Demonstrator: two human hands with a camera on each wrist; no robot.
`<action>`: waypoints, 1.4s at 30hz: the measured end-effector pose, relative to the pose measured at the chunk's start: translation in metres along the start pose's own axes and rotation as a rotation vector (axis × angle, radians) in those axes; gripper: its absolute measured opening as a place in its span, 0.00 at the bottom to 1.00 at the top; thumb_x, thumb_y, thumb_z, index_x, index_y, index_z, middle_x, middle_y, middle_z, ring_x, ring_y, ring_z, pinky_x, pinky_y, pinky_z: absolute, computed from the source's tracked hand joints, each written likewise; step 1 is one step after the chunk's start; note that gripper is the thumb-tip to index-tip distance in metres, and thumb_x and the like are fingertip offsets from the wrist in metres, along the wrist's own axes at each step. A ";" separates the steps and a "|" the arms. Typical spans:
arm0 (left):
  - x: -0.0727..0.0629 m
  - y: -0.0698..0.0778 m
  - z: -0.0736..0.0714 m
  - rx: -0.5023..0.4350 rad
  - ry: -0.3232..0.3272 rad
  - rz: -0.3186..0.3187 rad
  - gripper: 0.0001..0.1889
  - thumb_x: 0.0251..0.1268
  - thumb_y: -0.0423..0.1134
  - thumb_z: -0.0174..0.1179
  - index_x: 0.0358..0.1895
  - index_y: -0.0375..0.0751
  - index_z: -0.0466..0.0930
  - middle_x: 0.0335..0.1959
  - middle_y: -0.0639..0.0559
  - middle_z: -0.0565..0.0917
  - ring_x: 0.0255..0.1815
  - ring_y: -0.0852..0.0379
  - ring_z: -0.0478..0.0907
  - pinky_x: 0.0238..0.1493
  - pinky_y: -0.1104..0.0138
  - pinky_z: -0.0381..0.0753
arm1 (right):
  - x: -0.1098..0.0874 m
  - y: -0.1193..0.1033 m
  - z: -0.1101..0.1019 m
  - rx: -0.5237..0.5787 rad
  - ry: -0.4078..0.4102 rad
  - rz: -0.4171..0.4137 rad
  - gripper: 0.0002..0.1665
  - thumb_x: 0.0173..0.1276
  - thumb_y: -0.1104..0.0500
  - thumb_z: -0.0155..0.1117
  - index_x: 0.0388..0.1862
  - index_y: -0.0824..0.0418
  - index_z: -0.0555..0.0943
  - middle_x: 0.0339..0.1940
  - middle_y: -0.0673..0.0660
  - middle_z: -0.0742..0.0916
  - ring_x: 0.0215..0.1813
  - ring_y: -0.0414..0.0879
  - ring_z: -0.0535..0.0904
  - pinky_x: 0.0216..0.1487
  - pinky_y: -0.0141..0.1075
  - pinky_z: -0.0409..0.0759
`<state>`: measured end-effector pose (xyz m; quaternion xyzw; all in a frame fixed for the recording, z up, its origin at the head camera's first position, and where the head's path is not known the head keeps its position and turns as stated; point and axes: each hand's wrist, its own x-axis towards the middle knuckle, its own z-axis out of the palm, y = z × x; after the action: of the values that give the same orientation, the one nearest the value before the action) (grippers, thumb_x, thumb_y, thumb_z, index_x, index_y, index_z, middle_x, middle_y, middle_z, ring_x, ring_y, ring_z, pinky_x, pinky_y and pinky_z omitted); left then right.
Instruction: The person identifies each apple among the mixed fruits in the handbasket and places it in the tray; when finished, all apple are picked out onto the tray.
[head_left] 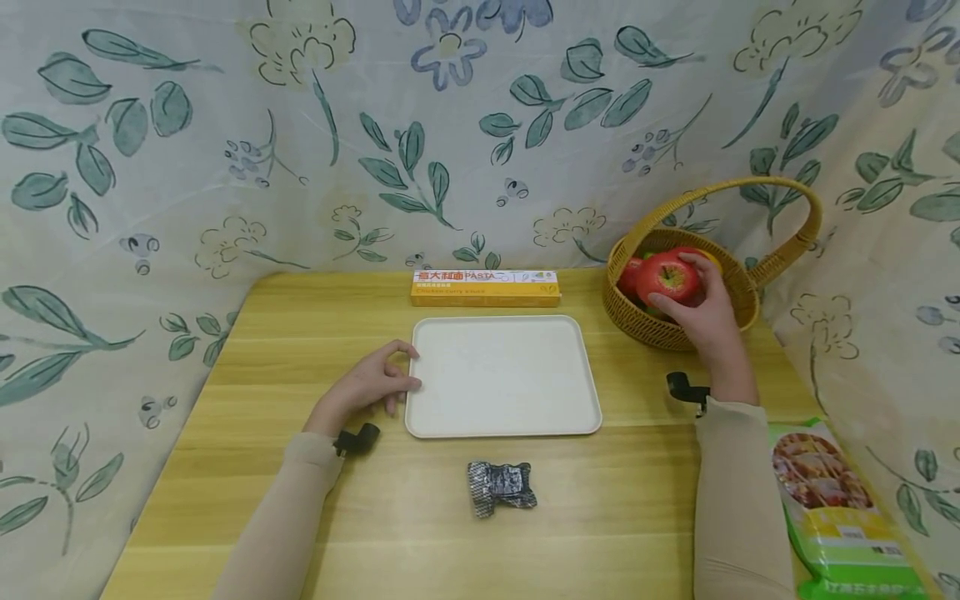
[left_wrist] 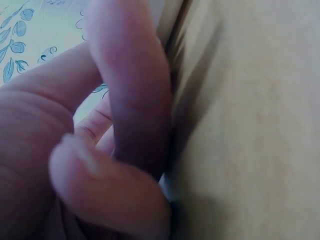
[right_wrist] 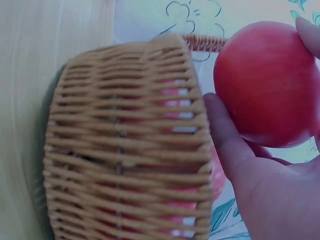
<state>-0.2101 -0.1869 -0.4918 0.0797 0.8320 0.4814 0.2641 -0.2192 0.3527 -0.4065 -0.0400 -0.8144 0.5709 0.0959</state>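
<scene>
My right hand holds a red apple between thumb and fingers, over the wicker basket. The right wrist view shows the apple beside the woven side of the basket, above its rim. More red, green and yellow produce sits inside, partly hidden by the apple and hand. On the other side, my left hand touches the left edge of a white rectangular tray with loosely bent fingers and thumb. Close up, the left wrist view shows bent fingers against the wooden table.
Behind the tray lies a yellow and white pasta box. A small dark patterned packet lies in front of it. At the right edge rests a green food bag. Floral cloth hangs behind the table, and the basket's tall handle arches upward.
</scene>
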 end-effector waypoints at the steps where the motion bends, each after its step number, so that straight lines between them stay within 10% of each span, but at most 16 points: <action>1: 0.000 0.000 0.000 0.001 0.000 0.001 0.30 0.68 0.51 0.73 0.68 0.56 0.70 0.28 0.50 0.85 0.17 0.55 0.80 0.19 0.65 0.72 | 0.000 -0.001 0.002 0.002 -0.004 0.001 0.47 0.70 0.56 0.77 0.79 0.34 0.61 0.75 0.46 0.70 0.72 0.44 0.69 0.56 0.17 0.75; 8: -0.001 0.000 -0.001 -0.003 -0.003 0.001 0.31 0.67 0.50 0.74 0.69 0.56 0.69 0.28 0.50 0.85 0.18 0.54 0.81 0.20 0.65 0.72 | -0.003 -0.012 0.017 -0.017 -0.081 -0.012 0.50 0.70 0.55 0.77 0.80 0.32 0.57 0.79 0.53 0.66 0.79 0.52 0.65 0.69 0.26 0.77; 13: -0.001 -0.001 -0.002 0.001 -0.012 0.001 0.32 0.66 0.49 0.74 0.69 0.56 0.69 0.29 0.49 0.85 0.19 0.54 0.82 0.20 0.64 0.73 | -0.010 -0.024 0.041 0.037 -0.196 -0.070 0.49 0.71 0.60 0.75 0.80 0.38 0.58 0.79 0.55 0.67 0.79 0.54 0.66 0.61 0.21 0.78; 27: 0.001 0.000 -0.002 -0.007 -0.020 -0.006 0.32 0.66 0.45 0.74 0.69 0.57 0.68 0.29 0.49 0.86 0.19 0.54 0.82 0.19 0.66 0.71 | -0.009 -0.036 0.155 0.095 -0.535 0.000 0.47 0.67 0.58 0.78 0.79 0.47 0.64 0.80 0.58 0.70 0.78 0.62 0.70 0.71 0.56 0.80; 42: 0.003 0.000 -0.003 -0.005 -0.026 -0.007 0.33 0.66 0.45 0.74 0.70 0.55 0.67 0.28 0.49 0.86 0.18 0.54 0.82 0.20 0.66 0.71 | 0.007 -0.028 0.254 0.014 -0.786 -0.017 0.39 0.63 0.47 0.80 0.73 0.38 0.75 0.71 0.52 0.79 0.71 0.56 0.74 0.71 0.53 0.77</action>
<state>-0.2140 -0.1884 -0.4914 0.0823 0.8274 0.4815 0.2771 -0.2759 0.1103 -0.4631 0.1892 -0.7855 0.5473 -0.2181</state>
